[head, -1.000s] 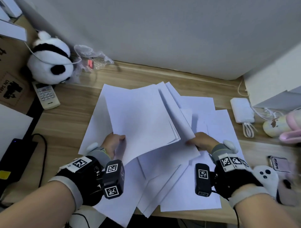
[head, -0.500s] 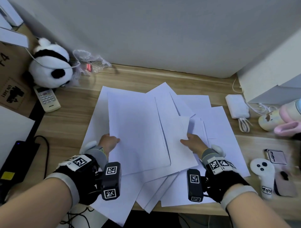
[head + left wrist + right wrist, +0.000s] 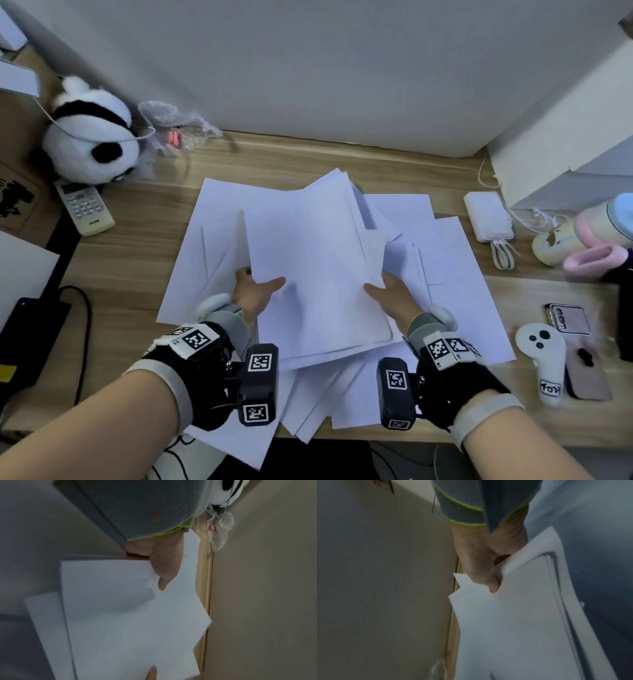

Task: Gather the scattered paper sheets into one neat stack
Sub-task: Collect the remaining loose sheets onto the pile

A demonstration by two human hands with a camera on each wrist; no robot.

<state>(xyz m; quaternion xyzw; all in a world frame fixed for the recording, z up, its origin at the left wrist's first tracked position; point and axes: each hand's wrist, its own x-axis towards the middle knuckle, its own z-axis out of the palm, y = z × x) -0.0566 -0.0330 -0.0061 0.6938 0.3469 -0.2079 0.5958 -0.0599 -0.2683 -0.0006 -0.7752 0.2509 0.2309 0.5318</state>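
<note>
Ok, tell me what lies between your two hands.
In the head view, only the bundle of sheets, gripped at its side edges by the left hand and right hand.

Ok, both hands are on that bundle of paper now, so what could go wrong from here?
1. The held bundle is uneven, its edges fanned at the right side; inner sheets may slip out of the right hand grip.
2. Loose sheets lie spread beneath, and some near sheets overhang the desk edge; setting the bundle down could nudge them off.
3. The left hand thumb presses the top sheet, which may crease.
</note>
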